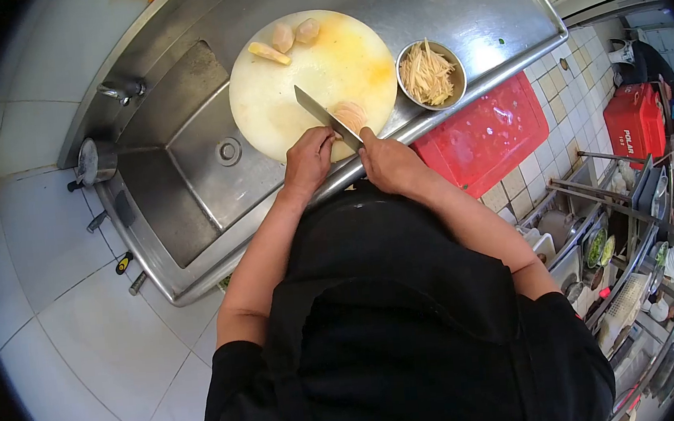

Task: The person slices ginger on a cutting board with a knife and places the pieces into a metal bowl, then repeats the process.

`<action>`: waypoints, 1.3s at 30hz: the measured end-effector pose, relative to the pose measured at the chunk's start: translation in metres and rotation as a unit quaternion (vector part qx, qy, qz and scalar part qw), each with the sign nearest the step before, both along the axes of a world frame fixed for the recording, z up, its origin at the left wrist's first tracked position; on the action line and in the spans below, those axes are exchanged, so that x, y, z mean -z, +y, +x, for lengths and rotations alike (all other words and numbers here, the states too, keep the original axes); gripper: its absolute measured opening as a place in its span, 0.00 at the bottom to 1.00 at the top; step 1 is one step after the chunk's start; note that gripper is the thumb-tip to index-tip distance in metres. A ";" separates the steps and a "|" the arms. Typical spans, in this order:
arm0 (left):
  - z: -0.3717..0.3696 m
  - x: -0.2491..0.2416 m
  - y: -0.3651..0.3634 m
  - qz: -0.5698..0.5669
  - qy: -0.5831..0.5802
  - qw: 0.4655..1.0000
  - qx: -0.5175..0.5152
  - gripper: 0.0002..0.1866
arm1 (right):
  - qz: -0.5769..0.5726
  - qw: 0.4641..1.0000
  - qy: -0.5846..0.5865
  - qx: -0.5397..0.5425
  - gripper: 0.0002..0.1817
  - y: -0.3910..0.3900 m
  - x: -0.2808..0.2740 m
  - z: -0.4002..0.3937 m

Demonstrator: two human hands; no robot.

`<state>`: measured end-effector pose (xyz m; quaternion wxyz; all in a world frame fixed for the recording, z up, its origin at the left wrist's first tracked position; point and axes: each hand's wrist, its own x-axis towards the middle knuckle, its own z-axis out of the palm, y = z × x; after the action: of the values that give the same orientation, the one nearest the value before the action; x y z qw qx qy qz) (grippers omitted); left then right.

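Observation:
My right hand [387, 162] grips the handle of a kitchen knife [318, 109], whose broad blade slants up and left over the round white cutting board [266, 128]. On the blade's left side, my left hand [309, 161] has its fingers curled together on the near part of the board, around a small pale piece that is mostly hidden. Thin pale slices [350, 115] lie fanned out just right of the blade. Near the far rim rest several peeled chunks that look like ginger [282, 37]. A metal bowl [463, 87] right of the board is filled with pale, thin-cut strips [427, 73].
The board sits on a stainless steel counter [448, 12], with a sink [166, 185] and faucet [122, 91] to the left. A red lid or tray [491, 137] lies below the counter's front edge. At right stand a red cooler [636, 124] and crowded shelves [622, 266].

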<state>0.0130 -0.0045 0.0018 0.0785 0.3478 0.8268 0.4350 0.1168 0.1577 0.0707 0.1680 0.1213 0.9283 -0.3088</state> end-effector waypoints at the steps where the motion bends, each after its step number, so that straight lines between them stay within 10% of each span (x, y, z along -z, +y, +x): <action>1: -0.001 0.000 0.000 -0.001 0.008 1.000 0.001 0.07 | 0.001 1.000 0.001 0.000 0.10 0.000 -0.002 0.001; 39: -0.002 0.012 -0.002 0.015 0.037 0.999 0.011 0.08 | 0.015 1.000 0.012 -0.022 0.11 -0.001 -0.005 -0.007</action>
<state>0.0114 -0.0063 -0.0104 0.0473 0.3735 0.8187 0.4336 0.1101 0.1568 0.0753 0.1616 0.0999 0.9373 -0.2922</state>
